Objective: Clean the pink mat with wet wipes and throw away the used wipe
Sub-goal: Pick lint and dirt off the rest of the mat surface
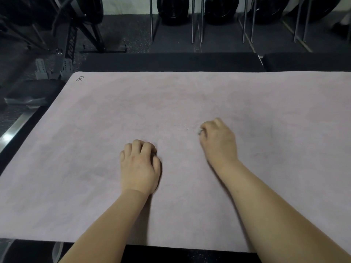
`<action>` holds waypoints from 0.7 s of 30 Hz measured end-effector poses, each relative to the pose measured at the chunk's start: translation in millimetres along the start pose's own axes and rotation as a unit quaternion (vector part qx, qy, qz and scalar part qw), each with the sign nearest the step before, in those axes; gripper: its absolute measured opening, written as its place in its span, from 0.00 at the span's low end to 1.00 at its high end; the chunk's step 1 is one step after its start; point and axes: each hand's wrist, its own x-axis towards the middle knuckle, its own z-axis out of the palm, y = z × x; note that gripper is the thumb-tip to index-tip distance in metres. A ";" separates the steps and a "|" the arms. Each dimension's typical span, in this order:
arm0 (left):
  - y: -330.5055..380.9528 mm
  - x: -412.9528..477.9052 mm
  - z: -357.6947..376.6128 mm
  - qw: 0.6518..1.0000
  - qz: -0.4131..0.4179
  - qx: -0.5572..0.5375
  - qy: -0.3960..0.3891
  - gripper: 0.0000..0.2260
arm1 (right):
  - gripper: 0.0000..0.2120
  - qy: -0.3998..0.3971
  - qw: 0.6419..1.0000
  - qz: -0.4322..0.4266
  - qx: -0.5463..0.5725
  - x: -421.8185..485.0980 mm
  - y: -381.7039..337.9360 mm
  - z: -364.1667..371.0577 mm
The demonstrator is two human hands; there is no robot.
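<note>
The pink mat (pixel 190 95) covers the dark floor (pixel 123 35) before me, with weight plates (pixel 171 10) racked at the far side. My left hand (pixel 139 168) rests on the mat's near middle, fingers curled on nothing visible. My right hand (pixel 219 139), farther right, is also curled on the mat. A pale scrap (pixel 200 132) shows at its fingers, but I cannot tell if it grips a wipe.
</note>
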 end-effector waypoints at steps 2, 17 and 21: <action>0.7 0.2 0.8 1.000 -0.002 0.003 0.001 0.07 | 0.03 0.010 0.996 0.084 0.002 7.5 12.0 -5.5; -0.4 0.4 1.2 1.000 -0.003 0.004 -0.004 0.07 | 0.05 -0.021 0.998 -0.018 0.051 4.8 -34.1 16.0; 0.8 0.9 2.2 1.000 -0.003 0.007 -0.002 0.06 | 0.04 0.016 0.993 0.085 0.082 20.6 2.9 8.5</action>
